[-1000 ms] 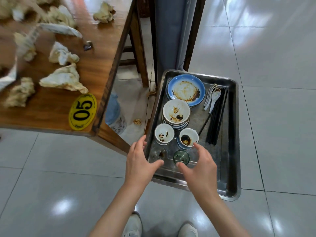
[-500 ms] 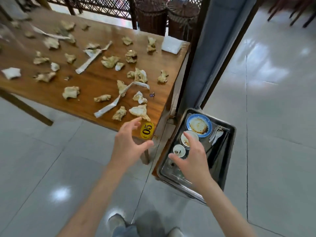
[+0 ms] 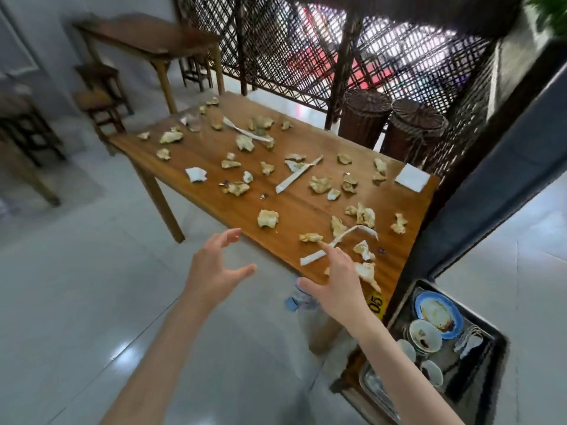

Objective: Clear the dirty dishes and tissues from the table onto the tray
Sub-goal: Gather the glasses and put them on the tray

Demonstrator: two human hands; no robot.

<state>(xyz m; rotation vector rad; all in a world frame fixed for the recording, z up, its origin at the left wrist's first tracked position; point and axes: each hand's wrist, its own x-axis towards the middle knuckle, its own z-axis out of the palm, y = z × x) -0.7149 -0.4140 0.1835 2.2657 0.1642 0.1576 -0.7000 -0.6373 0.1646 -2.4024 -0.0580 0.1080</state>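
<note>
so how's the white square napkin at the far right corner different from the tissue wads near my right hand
The white square napkin lies flat, clean and neatly edged; the tissue wads are crumpled, yellow-stained and ragged. The napkin sits alone at the far corner; the wads lie scattered. All still rest on the table, not the tray.

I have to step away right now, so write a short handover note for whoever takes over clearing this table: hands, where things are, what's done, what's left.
Left hand: open, empty, hovering off the near edge of the wooden table.
Right hand: open, empty, over the table's near corner, index finger pointing toward a crumpled tissue.
Metal tray: low at the right, beside the table, holding the blue-rimmed plate, stacked bowls, small cups and spoons.
Done: dishes seem cleared; one clear glass may remain at the far end, blurred.
Left: many crumpled tissues and long paper strips scattered across the table, plus a flat white napkin at the far right corner.
</note>
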